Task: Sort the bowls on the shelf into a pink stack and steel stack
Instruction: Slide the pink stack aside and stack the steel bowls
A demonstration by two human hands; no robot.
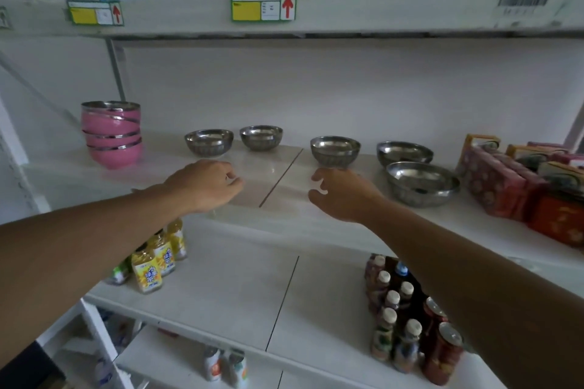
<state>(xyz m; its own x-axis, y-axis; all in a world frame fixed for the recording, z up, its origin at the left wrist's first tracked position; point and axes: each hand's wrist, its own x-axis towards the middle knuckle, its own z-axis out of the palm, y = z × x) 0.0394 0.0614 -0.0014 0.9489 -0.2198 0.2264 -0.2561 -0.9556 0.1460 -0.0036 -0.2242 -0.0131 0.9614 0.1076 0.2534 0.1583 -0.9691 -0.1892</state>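
A stack of several pink bowls (112, 134) with steel rims stands at the left of the white shelf (278, 199). Several steel bowls sit singly along the shelf: two at centre-left (208, 142) (261, 137), one in the middle (335, 151), and two at the right (404, 153) (422, 183). My left hand (207, 185) hovers over the shelf front, below the centre-left bowl, fingers curled and holding nothing. My right hand (339, 194) is just in front of the middle steel bowl, fingers apart and empty.
Red and patterned cartons (521, 186) crowd the shelf's right end. On the shelf below stand yellow drink bottles (158, 257) at left and capped bottles and cans (407, 316) at right. The upper shelf edge carries yellow price labels (264, 6).
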